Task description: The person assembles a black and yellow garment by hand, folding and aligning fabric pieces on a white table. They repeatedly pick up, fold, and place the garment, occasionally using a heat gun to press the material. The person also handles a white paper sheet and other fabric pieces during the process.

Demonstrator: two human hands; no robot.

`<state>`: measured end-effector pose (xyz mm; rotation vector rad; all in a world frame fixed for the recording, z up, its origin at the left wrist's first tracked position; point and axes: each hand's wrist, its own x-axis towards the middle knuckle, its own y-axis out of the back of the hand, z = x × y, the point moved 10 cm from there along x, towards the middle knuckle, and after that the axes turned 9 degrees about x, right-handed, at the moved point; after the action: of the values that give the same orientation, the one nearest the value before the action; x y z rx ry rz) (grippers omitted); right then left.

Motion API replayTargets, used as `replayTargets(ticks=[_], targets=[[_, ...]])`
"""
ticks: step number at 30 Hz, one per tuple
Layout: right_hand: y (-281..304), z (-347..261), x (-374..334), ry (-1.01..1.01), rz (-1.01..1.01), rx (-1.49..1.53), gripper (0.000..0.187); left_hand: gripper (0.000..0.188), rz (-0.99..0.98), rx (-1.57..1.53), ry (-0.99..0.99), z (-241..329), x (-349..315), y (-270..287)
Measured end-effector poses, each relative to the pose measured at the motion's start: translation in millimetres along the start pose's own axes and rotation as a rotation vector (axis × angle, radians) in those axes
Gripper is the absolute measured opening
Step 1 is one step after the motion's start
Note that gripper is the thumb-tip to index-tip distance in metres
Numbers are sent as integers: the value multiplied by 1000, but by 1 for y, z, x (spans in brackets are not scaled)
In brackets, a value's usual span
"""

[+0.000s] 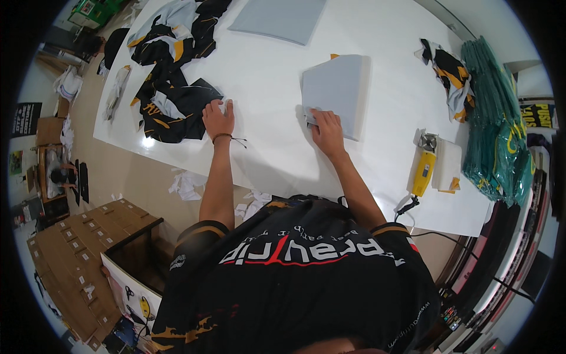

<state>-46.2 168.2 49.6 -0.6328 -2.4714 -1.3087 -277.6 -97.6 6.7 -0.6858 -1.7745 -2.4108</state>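
My left hand (219, 122) is at the right edge of a crumpled heap of black fabric pieces (177, 106) with orange and white patterning. Its fingers are closed on the edge of a piece there, where a pale underside shows. On the white table, my right hand (328, 133) pinches the lower left corner of a flat grey fabric panel (336, 85). The panel seems to lie on a stack, with a paler edge along its right side and a bit of orange at the top.
Another grey panel (277, 20) lies at the table's far side. To the right are a yellow electric cutter (424, 168) with a cord, black-and-orange scraps (448, 79) and green plastic-wrapped packs (492, 124). Cardboard boxes (76, 259) and white scraps (187, 184) are on the floor at left.
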Motion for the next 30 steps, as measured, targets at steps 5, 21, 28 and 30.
replayTargets(ticks=[5,21,28,30], targets=[[5,8,-8,-29,5,8,36,35,-8,33,9,-2,-3,-1],[60,174,-84,-839,-96,-91,51,32,26,115,6,-8,-5,-1],[54,118,-103,-1188,421,1119,57,34,-92,25,31,2,-1,-6],[28,137,-120,-1158,489,1464,54,33,-83,1,31,4,-5,0]])
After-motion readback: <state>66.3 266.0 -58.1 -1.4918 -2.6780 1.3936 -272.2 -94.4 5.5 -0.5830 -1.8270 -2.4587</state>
